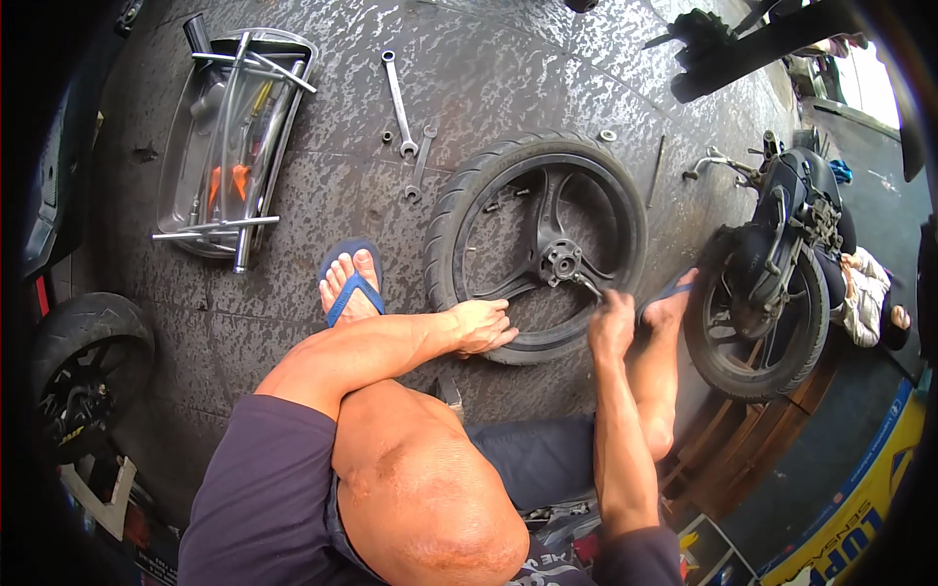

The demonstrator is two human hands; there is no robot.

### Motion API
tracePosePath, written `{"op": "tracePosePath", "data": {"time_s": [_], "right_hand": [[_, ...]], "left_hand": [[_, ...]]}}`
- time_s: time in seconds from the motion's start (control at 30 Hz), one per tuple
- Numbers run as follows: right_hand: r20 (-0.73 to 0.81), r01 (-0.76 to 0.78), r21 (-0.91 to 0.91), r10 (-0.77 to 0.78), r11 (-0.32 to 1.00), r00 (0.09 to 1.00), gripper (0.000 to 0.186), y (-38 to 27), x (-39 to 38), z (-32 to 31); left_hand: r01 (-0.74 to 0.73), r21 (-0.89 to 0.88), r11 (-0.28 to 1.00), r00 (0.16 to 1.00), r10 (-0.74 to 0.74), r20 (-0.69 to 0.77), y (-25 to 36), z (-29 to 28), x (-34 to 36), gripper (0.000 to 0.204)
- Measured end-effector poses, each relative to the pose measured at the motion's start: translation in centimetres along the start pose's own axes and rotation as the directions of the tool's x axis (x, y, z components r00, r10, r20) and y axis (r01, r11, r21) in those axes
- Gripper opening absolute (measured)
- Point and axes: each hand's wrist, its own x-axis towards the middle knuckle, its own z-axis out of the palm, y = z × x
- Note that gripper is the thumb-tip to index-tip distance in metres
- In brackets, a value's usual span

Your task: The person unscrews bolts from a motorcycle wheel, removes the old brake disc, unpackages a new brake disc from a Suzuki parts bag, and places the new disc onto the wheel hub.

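Observation:
A black motorcycle wheel [440,230] with its tyre lies flat on the floor in front of me. My left hand [485,327] grips the near left part of its rim, fingers curled over the edge. Closed in a fist above the near right rim, my right hand [612,325] holds a metal tool [587,283]. The tool's silver end points toward the wheel hub [561,262]; its kind is hidden by my fist. Several small bolts [491,207] lie on the floor, seen through the spokes.
Two wrenches [395,103] and a small socket [387,137] lie left of the wheel. Further left is a metal tray [171,186] of tools. A thin rod [656,171] lies right. A motorcycle [772,283] stands at right, a person [865,298] beyond it. Another wheel [93,376] is far left.

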Motion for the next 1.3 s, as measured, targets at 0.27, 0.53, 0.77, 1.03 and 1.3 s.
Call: {"op": "tracePosePath", "data": {"time_s": [0.27,0.53,0.77,1.03,1.3], "right_hand": [[0.410,-0.561,0.632,0.383,0.535,0.828,0.064,-5.7,5.3,-2.4],[0.227,-0.126,0.163,0.087,0.979,0.970,0.046,-4.8,1.4,-1.9],[0.060,-0.161,0.271,0.151,0.949,0.987,0.036,-6.3,1.4,-0.3],[-0.054,-0.252,0.296,0.280,0.921,0.959,0.032,-7.6,0.6,0.6],[-0.120,-0.273,0.470,0.367,0.839,0.922,0.049,-6.5,0.6,0.1]], "left_hand": [[0.001,-0.009,1.000,1.000,-0.001,-0.003,0.0,0.1,0.0,0.063],[0.007,-0.025,1.000,1.000,-0.007,-0.013,0.2,0.2,0.0,0.066],[0.005,-0.021,1.000,0.999,-0.006,-0.052,0.0,0.3,0.2,0.066],[0.005,-0.011,1.000,0.997,-0.006,-0.072,0.2,1.0,0.0,0.072],[-0.007,-0.011,1.000,0.999,0.006,-0.049,-0.1,0.5,-0.1,0.070]]}}
